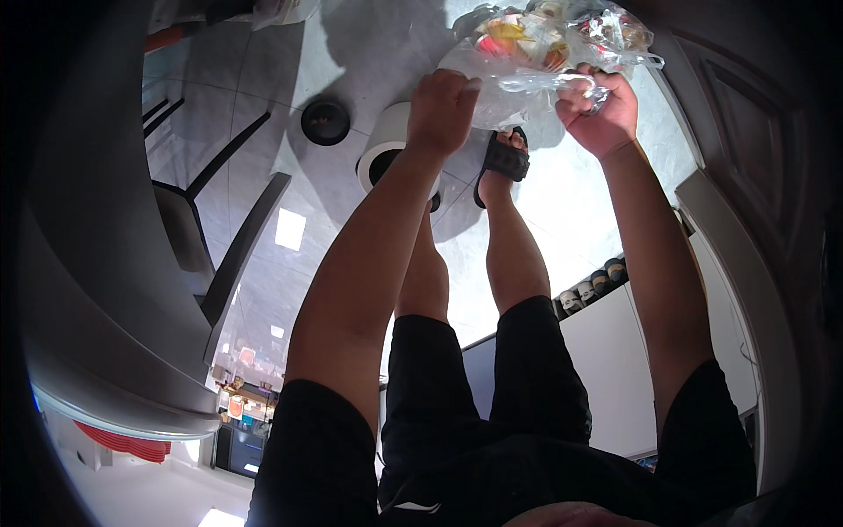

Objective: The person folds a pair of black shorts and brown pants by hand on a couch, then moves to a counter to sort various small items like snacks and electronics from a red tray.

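Observation:
A clear plastic bag (510, 95) stretches between my two hands, over the tiled floor. Mixed rubbish (520, 39) shows through its far part, with red, yellow and white pieces. My left hand (442, 109) is closed around the bag's left edge. On the other side, my right hand (602, 112) grips the right edge with curled fingers. Just beyond it lies a second clear bag with mixed contents (609, 33). Partly behind my left forearm is a white cylindrical bin (388, 135) with a dark opening. A round black lid (325, 122) lies on the floor to its left.
A black-framed chair (184, 224) and a grey table (118, 296) stand on the left. To the right are a dark panelled door (744, 112) and a white cabinet (593, 369) with several shoes (586, 290) along its base. My sandalled foot (506, 158) is below the bag.

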Demonstrator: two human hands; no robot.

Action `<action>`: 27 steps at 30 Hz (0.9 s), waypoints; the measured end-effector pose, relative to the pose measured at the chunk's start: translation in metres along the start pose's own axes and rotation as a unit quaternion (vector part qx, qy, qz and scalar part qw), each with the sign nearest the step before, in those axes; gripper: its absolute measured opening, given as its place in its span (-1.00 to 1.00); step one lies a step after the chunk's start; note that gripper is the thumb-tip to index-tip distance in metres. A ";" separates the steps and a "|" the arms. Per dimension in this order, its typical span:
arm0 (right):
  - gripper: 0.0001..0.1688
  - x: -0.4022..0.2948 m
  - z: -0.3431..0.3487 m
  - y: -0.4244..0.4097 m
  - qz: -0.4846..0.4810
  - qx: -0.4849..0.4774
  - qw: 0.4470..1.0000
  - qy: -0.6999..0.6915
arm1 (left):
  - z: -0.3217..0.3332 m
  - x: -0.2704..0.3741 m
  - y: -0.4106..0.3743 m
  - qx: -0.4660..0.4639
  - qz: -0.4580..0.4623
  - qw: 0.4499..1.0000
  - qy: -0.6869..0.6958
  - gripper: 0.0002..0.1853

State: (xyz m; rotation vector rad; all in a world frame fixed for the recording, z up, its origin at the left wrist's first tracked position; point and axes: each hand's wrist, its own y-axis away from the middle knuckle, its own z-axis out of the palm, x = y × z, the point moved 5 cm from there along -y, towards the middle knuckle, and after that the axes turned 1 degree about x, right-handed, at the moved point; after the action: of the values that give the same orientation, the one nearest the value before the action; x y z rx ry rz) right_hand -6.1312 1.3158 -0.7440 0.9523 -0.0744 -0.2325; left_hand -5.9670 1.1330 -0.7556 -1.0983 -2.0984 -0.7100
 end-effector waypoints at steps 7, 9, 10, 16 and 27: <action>-0.77 0.033 -0.009 0.000 -0.064 0.080 0.947 0.306 | 0.001 0.021 -0.015 0.058 0.059 0.996 0.022 -0.87; -0.73 0.050 -0.013 -0.003 0.026 0.049 0.852 0.520 | 0.004 0.020 -0.012 0.029 0.076 0.996 0.034 -0.84; -0.69 0.048 -0.015 -0.006 0.012 0.074 0.784 0.617 | 0.006 0.017 -0.008 0.002 0.071 0.997 0.037 -0.81; -0.36 0.035 0.009 -0.044 -0.207 0.089 0.628 0.744 | 0.003 0.008 0.020 0.004 0.011 0.994 0.105 -0.76; -0.48 0.024 -0.008 -0.081 -0.120 0.225 0.497 0.829 | -0.020 -0.022 0.032 -0.038 0.016 0.999 0.004 -0.85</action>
State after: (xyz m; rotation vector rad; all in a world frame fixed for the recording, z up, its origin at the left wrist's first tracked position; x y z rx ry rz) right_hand -6.1197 1.2711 -0.8156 1.3526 1.9229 0.5855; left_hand -5.9244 1.1234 -0.7542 -1.1651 -2.0581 -0.7820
